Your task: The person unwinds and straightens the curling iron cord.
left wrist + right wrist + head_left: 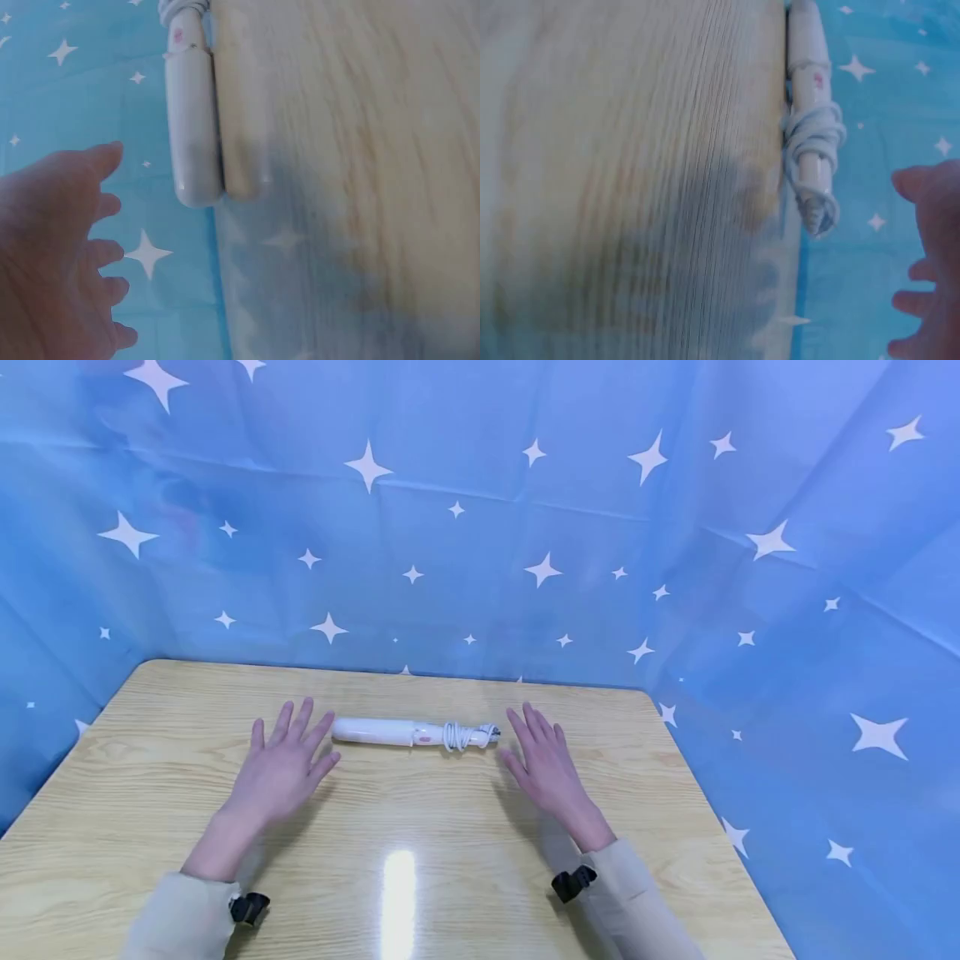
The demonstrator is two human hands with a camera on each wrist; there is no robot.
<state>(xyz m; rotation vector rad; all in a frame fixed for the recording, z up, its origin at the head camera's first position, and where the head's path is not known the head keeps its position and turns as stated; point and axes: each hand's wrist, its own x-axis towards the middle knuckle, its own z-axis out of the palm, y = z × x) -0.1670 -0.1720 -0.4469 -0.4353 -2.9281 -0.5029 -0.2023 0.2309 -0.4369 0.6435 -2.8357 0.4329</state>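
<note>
A white wand-shaped hair iron (pixel 375 732) lies crosswise on the wooden table, its thick smooth barrel pointing left. Its pale cord (pixel 456 737) is wound around the thinner handle at the right end, and a small pink mark (pixel 178 35) shows between barrel and cord. My left hand (pixel 277 777) is held over the table by the barrel's left tip, fingers spread, holding nothing. Just past the corded end, my right hand (pixel 546 768) has its fingers extended and is likewise without anything in it. In both wrist views a gap separates the hand from the iron.
The light wood table (pixel 450 827) ends at a blue curtain (pixel 465 527) with white stars, which also runs along the right side. A bright light reflection lies on the near tabletop. Black wrist bands (pixel 249 908) sit at both pale sleeve cuffs.
</note>
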